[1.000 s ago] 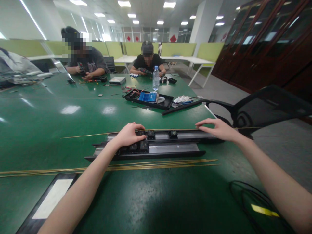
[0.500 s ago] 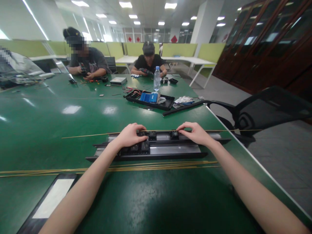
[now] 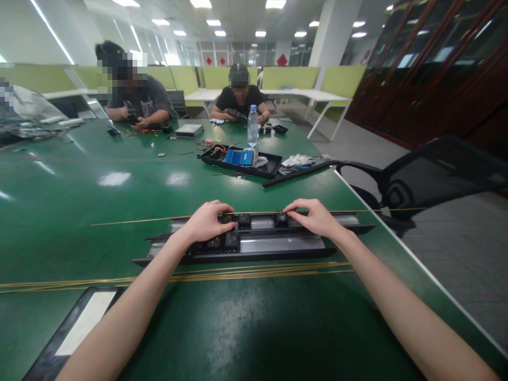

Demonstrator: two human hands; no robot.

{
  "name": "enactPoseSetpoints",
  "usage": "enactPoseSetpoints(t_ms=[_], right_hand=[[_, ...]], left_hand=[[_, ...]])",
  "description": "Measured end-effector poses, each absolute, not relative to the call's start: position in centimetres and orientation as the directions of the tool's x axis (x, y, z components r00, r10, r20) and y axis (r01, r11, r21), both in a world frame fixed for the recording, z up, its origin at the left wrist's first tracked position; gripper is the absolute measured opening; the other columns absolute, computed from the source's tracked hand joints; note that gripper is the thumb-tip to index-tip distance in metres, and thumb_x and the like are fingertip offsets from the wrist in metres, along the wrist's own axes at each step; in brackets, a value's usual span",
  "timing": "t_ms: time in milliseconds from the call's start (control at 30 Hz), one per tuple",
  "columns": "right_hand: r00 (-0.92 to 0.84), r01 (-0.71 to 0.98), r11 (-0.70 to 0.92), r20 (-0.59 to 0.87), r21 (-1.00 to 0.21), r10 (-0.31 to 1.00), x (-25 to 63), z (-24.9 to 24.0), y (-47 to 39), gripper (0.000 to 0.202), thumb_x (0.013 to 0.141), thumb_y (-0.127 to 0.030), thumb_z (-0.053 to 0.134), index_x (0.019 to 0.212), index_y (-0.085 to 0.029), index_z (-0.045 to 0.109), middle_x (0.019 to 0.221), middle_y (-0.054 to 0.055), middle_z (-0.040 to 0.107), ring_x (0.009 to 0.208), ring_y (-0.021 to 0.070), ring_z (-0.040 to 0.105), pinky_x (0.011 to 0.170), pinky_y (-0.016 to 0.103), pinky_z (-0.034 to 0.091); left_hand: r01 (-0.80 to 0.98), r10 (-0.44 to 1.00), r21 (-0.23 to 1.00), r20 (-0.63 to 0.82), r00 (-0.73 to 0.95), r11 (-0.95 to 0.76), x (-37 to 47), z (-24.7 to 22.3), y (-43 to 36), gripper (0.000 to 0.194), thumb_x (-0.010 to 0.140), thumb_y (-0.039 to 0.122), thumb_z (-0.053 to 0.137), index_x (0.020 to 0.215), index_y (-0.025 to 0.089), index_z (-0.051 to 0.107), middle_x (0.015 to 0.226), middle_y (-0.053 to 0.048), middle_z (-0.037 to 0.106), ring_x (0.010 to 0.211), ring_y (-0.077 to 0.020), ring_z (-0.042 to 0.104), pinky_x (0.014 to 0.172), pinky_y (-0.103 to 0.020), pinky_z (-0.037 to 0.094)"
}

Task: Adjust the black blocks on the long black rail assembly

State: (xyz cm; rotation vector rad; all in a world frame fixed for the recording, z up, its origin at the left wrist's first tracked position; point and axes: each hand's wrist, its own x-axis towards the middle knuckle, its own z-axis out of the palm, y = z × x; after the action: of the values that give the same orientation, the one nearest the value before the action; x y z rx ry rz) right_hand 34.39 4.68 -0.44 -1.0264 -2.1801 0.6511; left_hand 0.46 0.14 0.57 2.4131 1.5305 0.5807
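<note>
A thin golden rod (image 3: 130, 221) runs crosswise along the far one of two black-edged metal channels (image 3: 347, 219). My left hand (image 3: 208, 223) is closed around a small black block (image 3: 227, 217) in that channel, thumb on its near side and fingers on its far side. My right hand (image 3: 311, 216) pinches the rod beside another black block (image 3: 281, 219); whether the fingertips also grip this block is hard to see. Between the hands sits a third black block (image 3: 244, 220). The near channel (image 3: 281, 244) holds several larger black blocks (image 3: 232, 241), partly hidden by my left wrist.
Several golden rods (image 3: 254, 271) lie in front of the channels. A dark panel with a white sheet (image 3: 85, 323) is at lower left. Beyond are a black tray (image 3: 272, 168), a water bottle (image 3: 253, 127), gloves (image 3: 297, 163) and a black strip (image 3: 293, 177). Two people work across the table.
The view has shifted slightly, moving everything a little to the left. Both hands keep their grips at the same places on the far channel.
</note>
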Motion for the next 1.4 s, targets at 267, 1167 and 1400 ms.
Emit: enactPoseSetpoints(t_ms=[267,1167,1400], right_hand=[[-0.484,0.496,0.551,0.313,-0.671,0.817,34.4,-0.5,4.6,0.018,0.086,-0.031,0.062,0.090,-0.022,0.078,0.094,0.005,0.078,0.090,0.0238,0.071,0.073,0.032,0.054],[-0.493,0.531,0.539,0.279,-0.654,0.824,35.5,-0.2,5.0,0.016,0.084,-0.034,0.067,0.089,-0.025,0.080,0.092,0.003,0.079,0.089,0.0243,0.072,0.081,0.035,0.054],[-0.482,0.531,0.531,0.280,-0.660,0.831,35.6,0.1,5.0,0.015,0.083,-0.034,0.068,0.088,-0.025,0.080,0.090,0.002,0.079,0.088,0.0243,0.072,0.078,0.034,0.054]], left_hand=[[0.793,0.900,0.425,0.202,0.387,-0.436,0.4,0.7,0.1,0.031,0.082,0.043,0.068,0.102,0.020,0.075,0.100,-0.006,0.076,0.092,-0.0242,0.069,0.083,-0.034,0.053],[0.800,0.894,0.399,0.215,0.394,-0.449,0.2,0.3,0.4,0.033,0.082,0.047,0.067,0.102,0.021,0.074,0.103,-0.007,0.076,0.097,-0.0254,0.069,0.086,-0.035,0.053],[0.791,0.891,0.409,0.219,0.399,-0.455,0.3,0.3,0.3,0.032,0.082,0.045,0.067,0.102,0.021,0.074,0.101,-0.006,0.076,0.095,-0.0253,0.069,0.084,-0.035,0.053]])
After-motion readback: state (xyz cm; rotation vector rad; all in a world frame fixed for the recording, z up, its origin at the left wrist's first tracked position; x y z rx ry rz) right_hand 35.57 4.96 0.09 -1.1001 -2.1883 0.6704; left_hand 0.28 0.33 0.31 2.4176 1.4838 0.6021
